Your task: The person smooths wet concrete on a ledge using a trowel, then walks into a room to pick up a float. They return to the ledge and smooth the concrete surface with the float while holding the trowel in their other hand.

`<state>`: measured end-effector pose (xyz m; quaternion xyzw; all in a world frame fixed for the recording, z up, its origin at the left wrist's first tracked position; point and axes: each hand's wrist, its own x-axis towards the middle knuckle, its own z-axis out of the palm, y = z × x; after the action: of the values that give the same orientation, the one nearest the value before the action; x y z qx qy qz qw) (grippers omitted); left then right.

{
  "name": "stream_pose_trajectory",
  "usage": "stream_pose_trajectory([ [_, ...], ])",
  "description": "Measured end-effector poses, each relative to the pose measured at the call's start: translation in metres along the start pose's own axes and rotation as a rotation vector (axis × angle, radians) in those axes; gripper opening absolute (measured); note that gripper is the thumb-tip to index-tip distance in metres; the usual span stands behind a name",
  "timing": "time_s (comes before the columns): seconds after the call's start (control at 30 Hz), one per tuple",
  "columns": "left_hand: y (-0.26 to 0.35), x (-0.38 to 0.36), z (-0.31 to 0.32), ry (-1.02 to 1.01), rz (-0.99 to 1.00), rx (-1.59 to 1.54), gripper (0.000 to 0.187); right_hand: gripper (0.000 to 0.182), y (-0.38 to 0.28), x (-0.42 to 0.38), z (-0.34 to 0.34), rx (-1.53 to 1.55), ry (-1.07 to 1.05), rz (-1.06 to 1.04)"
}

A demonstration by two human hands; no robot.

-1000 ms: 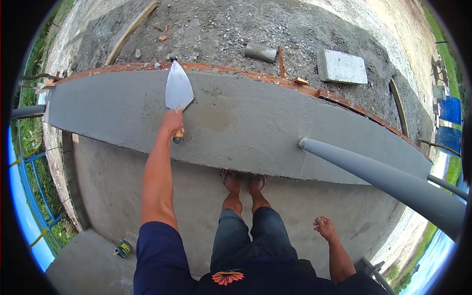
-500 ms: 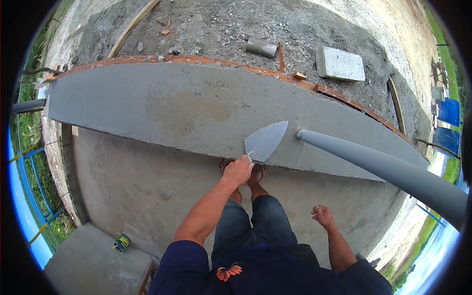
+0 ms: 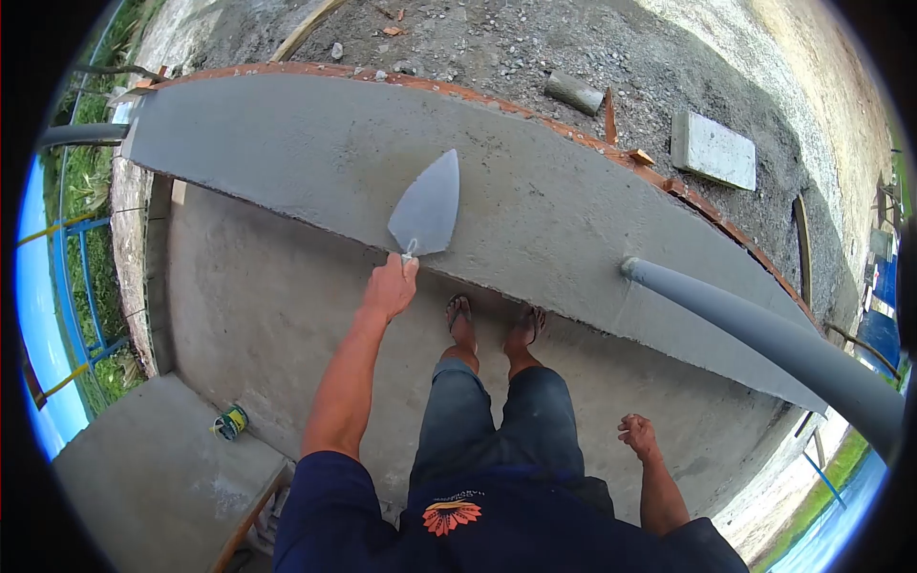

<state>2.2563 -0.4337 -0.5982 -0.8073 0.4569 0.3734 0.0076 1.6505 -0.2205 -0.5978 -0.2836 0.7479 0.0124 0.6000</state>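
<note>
My left hand [image 3: 390, 288] grips the handle of a pointed masonry trowel [image 3: 427, 207]. The broad metal blade lies over the smooth grey concrete ledge [image 3: 287, 134], its tip directed toward the far side. Around the middle of the ledge, the surface looks rougher and darker in patches. Out to the right, my right hand [image 3: 638, 436] hangs away from the ledge with loosely bent fingers and nothing visible in it. A thick grey pipe [image 3: 764, 334] rises from the ledge toward the lower right.
Wooden formwork [image 3: 535, 119] edges the ledge's far side, with gravel beyond. A concrete block [image 3: 714, 150] and a short cylinder [image 3: 574, 93] lie there. My sandalled feet [image 3: 460, 313] stand by the near edge. At lower left, a small can [image 3: 230, 422] sits on a concrete slab [image 3: 143, 458].
My left hand has moved the trowel left along the ledge, and its blade now points more directly away. The view has shifted and turned; my right hand still hangs at the side.
</note>
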Motion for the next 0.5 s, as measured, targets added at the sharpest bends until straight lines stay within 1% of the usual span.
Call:
stream_pose_trajectory([
  [0.03,0.025,-0.018,0.019,-0.131,0.053,0.009,0.044,0.044,-0.004,0.001,0.002,-0.019,0.006,-0.010],
  [0.07,0.034,-0.027,0.047,-0.222,0.151,0.038,0.044,0.044,-0.011,-0.001,0.004,-0.015,0.015,-0.019],
  [0.1,0.045,-0.034,0.060,-0.327,0.258,0.130,0.042,0.044,-0.020,-0.004,0.006,-0.011,0.024,-0.029],
  [0.13,0.042,-0.034,0.077,-0.346,0.335,0.165,0.039,0.044,-0.029,-0.006,0.009,-0.006,0.034,-0.032],
  [0.2,0.024,-0.023,0.060,-0.299,0.332,0.141,0.038,0.044,-0.045,-0.011,0.014,0.028,0.106,0.009],
  [0.27,-0.027,0.008,0.023,-0.222,0.245,0.130,0.037,0.044,-0.060,-0.016,0.028,0.022,0.155,0.055],
  [0.33,-0.084,0.037,-0.028,-0.162,0.198,0.183,0.035,0.044,-0.075,-0.017,0.048,-0.021,0.179,0.089],
  [0.4,-0.151,0.063,-0.078,-0.057,0.135,0.164,0.033,0.045,-0.093,-0.021,0.083,-0.027,0.188,0.100],
  [0.47,-0.212,0.091,-0.143,-0.103,-0.019,0.194,0.037,0.045,-0.116,-0.039,0.121,-0.034,0.190,0.092],
  [0.5,-0.262,0.111,-0.162,0.013,-0.025,0.148,0.037,0.045,-0.126,-0.046,0.142,-0.049,0.169,0.121],
])
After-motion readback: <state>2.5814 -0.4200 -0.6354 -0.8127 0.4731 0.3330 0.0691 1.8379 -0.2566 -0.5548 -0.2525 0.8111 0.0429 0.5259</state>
